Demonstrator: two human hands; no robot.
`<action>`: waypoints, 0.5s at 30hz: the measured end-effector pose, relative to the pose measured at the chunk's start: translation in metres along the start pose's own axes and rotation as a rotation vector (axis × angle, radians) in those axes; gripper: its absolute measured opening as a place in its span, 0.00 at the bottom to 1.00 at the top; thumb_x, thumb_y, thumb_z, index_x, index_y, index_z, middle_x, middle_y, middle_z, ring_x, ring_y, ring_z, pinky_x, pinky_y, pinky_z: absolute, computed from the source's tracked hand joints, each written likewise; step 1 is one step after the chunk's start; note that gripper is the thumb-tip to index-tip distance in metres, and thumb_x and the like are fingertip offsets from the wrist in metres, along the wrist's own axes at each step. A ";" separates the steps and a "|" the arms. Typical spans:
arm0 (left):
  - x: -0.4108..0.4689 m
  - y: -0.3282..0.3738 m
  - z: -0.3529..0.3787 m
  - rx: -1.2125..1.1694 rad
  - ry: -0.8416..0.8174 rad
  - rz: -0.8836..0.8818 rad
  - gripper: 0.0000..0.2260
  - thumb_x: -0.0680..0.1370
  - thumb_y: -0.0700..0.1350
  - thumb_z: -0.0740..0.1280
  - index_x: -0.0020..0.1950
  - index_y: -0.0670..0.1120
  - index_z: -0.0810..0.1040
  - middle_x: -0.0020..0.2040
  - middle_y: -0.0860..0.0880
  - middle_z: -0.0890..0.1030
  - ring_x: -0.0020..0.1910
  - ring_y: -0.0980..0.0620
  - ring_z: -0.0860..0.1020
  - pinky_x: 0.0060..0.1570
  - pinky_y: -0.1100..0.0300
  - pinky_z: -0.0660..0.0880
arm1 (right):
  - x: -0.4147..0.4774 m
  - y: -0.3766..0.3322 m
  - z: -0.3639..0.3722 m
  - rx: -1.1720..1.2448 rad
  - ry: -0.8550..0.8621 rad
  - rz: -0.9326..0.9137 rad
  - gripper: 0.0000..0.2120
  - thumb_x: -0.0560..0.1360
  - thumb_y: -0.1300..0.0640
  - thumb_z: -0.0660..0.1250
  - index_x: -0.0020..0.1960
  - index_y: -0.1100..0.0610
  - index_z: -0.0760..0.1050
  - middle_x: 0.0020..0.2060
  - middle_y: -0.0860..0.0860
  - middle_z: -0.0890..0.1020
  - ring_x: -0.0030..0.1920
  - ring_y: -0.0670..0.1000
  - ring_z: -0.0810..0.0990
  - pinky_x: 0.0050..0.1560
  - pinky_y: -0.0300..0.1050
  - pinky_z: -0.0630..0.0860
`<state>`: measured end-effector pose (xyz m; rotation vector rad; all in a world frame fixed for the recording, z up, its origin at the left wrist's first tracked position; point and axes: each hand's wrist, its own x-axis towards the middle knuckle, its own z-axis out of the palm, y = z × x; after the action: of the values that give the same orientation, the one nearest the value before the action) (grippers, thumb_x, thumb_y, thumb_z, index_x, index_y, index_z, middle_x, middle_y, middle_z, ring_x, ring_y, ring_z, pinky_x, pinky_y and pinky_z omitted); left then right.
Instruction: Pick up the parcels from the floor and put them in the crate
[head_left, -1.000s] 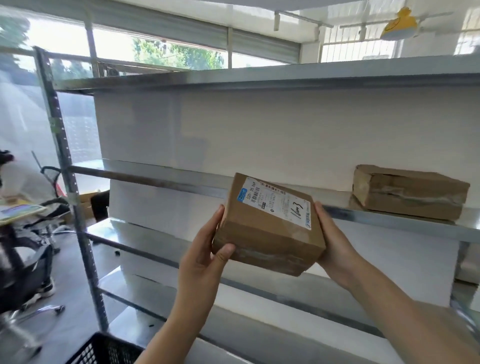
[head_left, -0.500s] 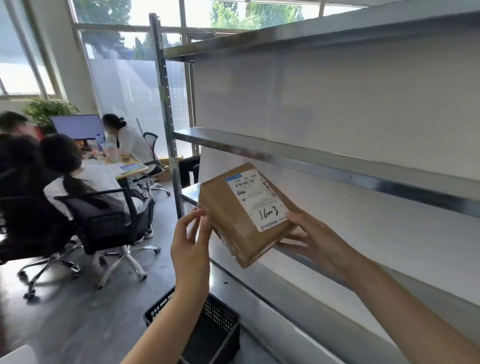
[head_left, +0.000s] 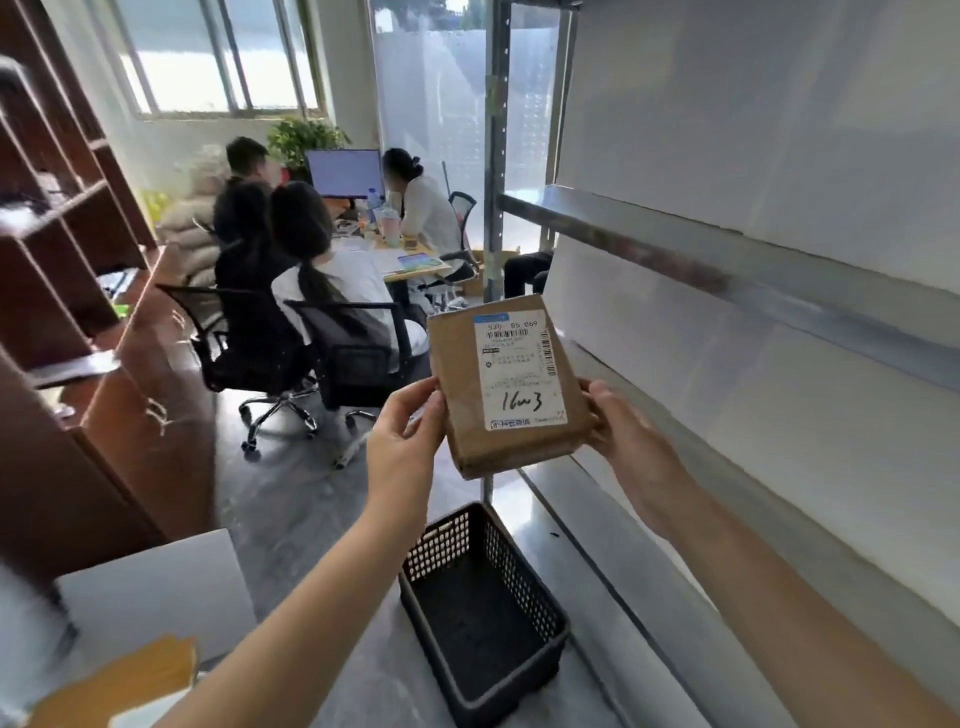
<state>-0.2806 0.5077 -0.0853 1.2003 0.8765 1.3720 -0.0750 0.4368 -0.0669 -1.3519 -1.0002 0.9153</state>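
Fingers (head_left: 418, 397): on the left hand (head_left: 402, 449), curled, the thumb in front pinching the left edge of the parcel (head_left: 470, 395); on the right hand (head_left: 626, 441), the thumb sits on the right edge and the rest are hidden behind the parcel.
Grip: two-handed, one hand at each long side, near the lower half.
Parcel, place: in the air at centre frame, off the floor (head_left: 291, 514), just beside the metal shelving (head_left: 753, 291) on the right.
Parcel, lie: brown and flat, with the long axis running top to bottom of the frame and leaning slightly left. The broad face carrying the white label (head_left: 519, 374) is turned to the camera.
Crate (head_left: 451, 543): black and perforated, on the floor at lower centre frame, its long axis running from upper left to lower right. Nothing shows inside it.
Key relation: the crate lies directly below the parcel and both hands, well apart from them.
Nearer hand: about equal; the left forearm passes closer over the crate's left wall.
Step, as judged: carry done, release not yet made.
Next move, as judged: straight down, laying the broad face flat to the crate bottom.
Risk, as judged: catching the near rim if lowered upright.
Lower left corner: a brown flat item (head_left: 130, 675), too blurred to identify.
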 end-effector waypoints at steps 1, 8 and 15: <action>0.009 -0.003 0.002 0.005 0.013 -0.004 0.11 0.79 0.46 0.68 0.61 0.47 0.79 0.54 0.47 0.84 0.56 0.47 0.82 0.57 0.52 0.80 | 0.016 0.003 0.000 0.013 -0.007 -0.008 0.17 0.84 0.49 0.53 0.64 0.50 0.76 0.57 0.51 0.83 0.61 0.51 0.79 0.66 0.54 0.73; 0.060 -0.031 0.018 0.086 0.090 -0.032 0.18 0.75 0.53 0.71 0.63 0.48 0.79 0.57 0.49 0.84 0.59 0.48 0.81 0.61 0.45 0.77 | 0.101 0.020 -0.001 0.007 -0.190 0.042 0.16 0.85 0.47 0.49 0.61 0.39 0.74 0.54 0.43 0.83 0.56 0.45 0.80 0.53 0.40 0.76; 0.099 -0.078 0.009 0.081 0.172 -0.148 0.16 0.77 0.48 0.71 0.64 0.47 0.77 0.58 0.50 0.84 0.59 0.50 0.81 0.61 0.46 0.77 | 0.173 0.061 0.012 -0.029 -0.232 0.132 0.16 0.85 0.49 0.51 0.63 0.48 0.76 0.55 0.45 0.83 0.58 0.52 0.80 0.54 0.45 0.78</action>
<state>-0.2465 0.6168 -0.1396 1.0663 1.1295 1.3433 -0.0269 0.6053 -0.1212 -1.3703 -1.1128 1.1816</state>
